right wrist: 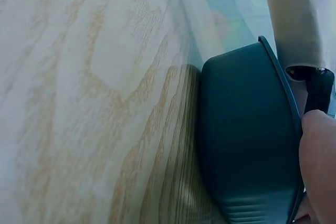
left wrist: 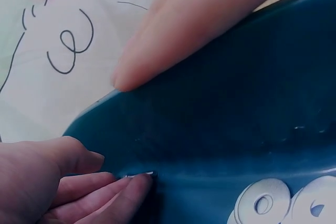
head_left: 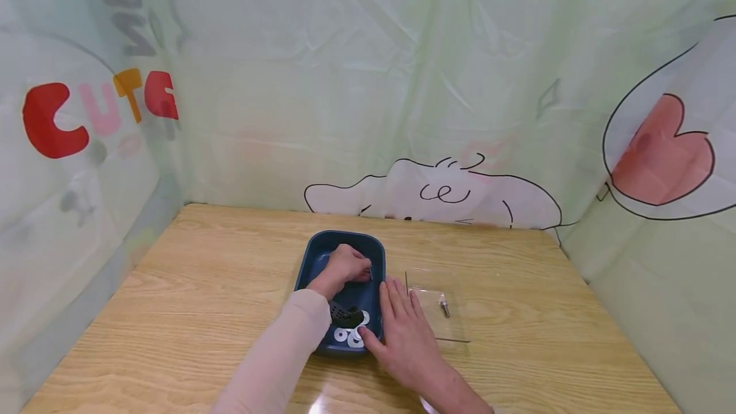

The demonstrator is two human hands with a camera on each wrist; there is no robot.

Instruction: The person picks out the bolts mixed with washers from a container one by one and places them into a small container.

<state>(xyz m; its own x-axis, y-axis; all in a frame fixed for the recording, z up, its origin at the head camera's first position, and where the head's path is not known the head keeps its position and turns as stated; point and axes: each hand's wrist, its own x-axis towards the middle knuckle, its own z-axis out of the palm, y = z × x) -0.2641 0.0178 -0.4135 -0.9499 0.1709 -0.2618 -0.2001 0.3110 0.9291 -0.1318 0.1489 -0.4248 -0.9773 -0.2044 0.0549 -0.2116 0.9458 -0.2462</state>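
Inside the blue tray on the counter, the left hand pinches a small metal piece apart from the washers, while the right hand rests straight-fingered along the rim.

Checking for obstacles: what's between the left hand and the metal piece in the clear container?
Between the left hand and the metal piece, the head view shows the blue tray's right wall, the right hand's fingertips and the clear container's left edge.
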